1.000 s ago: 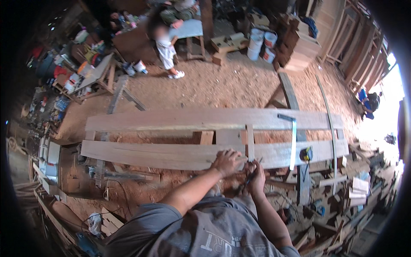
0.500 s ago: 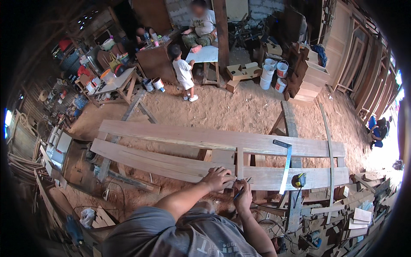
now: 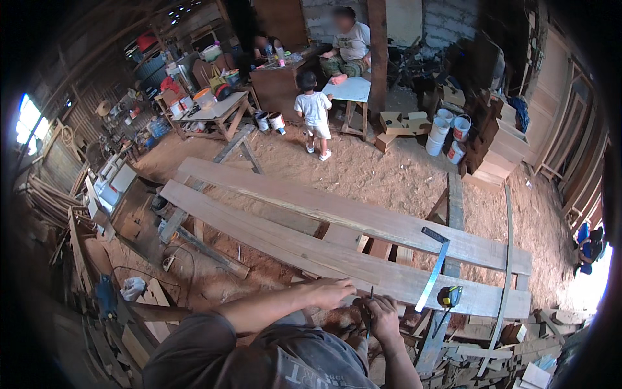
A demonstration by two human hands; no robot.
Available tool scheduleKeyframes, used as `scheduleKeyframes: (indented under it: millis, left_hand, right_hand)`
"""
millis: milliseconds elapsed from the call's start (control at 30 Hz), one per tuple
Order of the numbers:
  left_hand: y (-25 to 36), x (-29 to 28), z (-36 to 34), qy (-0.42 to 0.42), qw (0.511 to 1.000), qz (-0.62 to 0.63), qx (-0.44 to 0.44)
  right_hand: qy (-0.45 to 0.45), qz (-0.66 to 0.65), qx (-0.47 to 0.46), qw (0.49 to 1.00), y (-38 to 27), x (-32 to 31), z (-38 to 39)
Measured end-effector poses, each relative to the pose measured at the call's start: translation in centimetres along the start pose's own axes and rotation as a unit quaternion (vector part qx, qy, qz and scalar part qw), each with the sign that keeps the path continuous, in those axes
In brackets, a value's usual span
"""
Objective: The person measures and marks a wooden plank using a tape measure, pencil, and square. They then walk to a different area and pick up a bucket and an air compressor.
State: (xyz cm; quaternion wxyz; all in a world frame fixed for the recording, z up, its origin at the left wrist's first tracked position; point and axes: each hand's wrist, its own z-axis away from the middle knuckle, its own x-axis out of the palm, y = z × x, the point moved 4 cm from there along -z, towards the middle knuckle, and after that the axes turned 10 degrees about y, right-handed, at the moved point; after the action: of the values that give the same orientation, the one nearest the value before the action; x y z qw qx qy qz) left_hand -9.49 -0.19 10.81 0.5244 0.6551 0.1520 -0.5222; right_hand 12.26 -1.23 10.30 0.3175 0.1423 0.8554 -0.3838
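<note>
My left hand [image 3: 335, 293] is at the near edge of the front plank [image 3: 259, 240], its fingers bent round a short piece of wood [image 3: 351, 301] that mostly hides between my hands. Just to its right, my right hand [image 3: 382, 318] grips a dark pencil [image 3: 371, 295], point upward. Behind the front plank lies a second long plank [image 3: 311, 201]. A try square [image 3: 433, 272] with a dark stock and shiny blade rests across both. Beside its blade, a yellow and black tape measure [image 3: 449, 296] sits on the front plank.
Sawhorses [image 3: 455, 220] bear the planks, and a thin wooden strip [image 3: 508, 240] crosses their right end. Offcuts [image 3: 538, 350] litter the ground at right. Beyond stand a child [image 3: 315, 117], a seated person [image 3: 353, 48], white buckets [image 3: 439, 133] and a cluttered table [image 3: 210, 111].
The short piece of wood that lay across the planks has come off them toward me. Both hands have drawn nearer my body. The view has turned, shifting the scene.
</note>
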Motion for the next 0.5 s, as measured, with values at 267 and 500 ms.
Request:
scheduleKeyframes:
  millis: [267,500]
  left_hand:
    - [-4.4,0.5,-0.5,0.256,0.872,0.368,-0.195]
    - [-3.8,-2.4,-4.7,0.402,0.649,0.614,-0.203]
  right_hand:
    - [0.186,-0.098,0.26,0.942,-1.2,-1.5,-1.9]
    - [0.012,-0.336,0.348,0.875,-5.0,7.3,-0.9]
